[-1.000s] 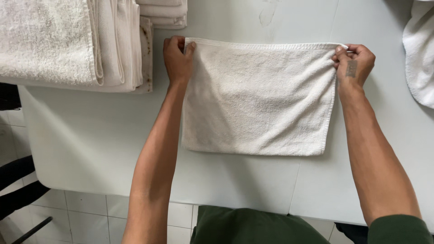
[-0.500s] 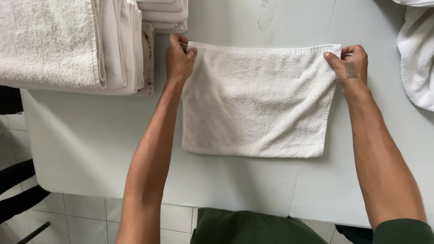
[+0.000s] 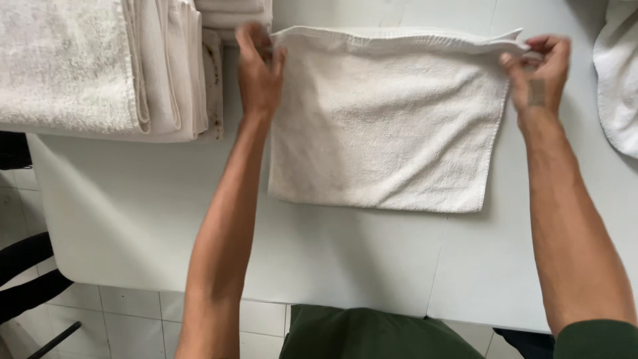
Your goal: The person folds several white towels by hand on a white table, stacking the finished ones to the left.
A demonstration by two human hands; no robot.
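Note:
A small white towel (image 3: pixel 389 126) lies folded on the pale table (image 3: pixel 146 219), its near edge flat and its far edge lifted a little. My left hand (image 3: pixel 258 73) pinches the far left corner of the towel. My right hand (image 3: pixel 539 70) pinches the far right corner, thumb and fingers closed on the hem. Both arms reach out across the table from the near side.
A stack of folded white towels (image 3: pixel 100 66) sits at the far left, with another folded pile (image 3: pixel 232 10) behind it. A loose white cloth (image 3: pixel 618 80) lies at the right edge. Tiled floor (image 3: pixel 133 312) and a dark chair leg (image 3: pixel 26 279) show below the table's near left edge.
Both hands kept their hold on the far corners and shifted slightly away from me, lifting the towel's far edge a little; the towel stays spread between them.

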